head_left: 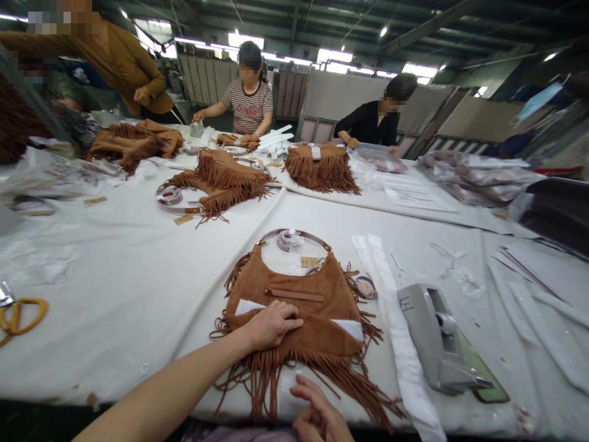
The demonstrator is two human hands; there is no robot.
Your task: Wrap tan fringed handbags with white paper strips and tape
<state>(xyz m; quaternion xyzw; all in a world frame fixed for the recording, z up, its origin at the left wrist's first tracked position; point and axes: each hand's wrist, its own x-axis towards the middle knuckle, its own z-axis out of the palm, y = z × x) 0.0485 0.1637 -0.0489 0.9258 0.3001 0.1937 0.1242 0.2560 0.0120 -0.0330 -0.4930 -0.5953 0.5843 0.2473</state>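
A brown suede handbag (294, 287) with long fringes lies flat on the table before me, its strap curving away at the top. White paper strips (348, 329) show at both sides under its folded lower part. My left hand (272, 325) rests on that fold with curled fingers, gripping the suede; its fingertips are partly hidden. Below the fringe, at the bottom edge, my right hand (317, 410) is held with loosely bent fingers apart and nothing in them. A tan tag (309, 262) and a wrapped coil of strap (288, 240) lie inside the strap's loop.
At right stand a grey tape dispenser (430, 337) and a long white paper strip (384, 313). Yellow-handled scissors (23, 314) lie far left. More fringed bags (225, 178) and plastic-wrapped items (478, 175) sit farther back. Several people work across the table.
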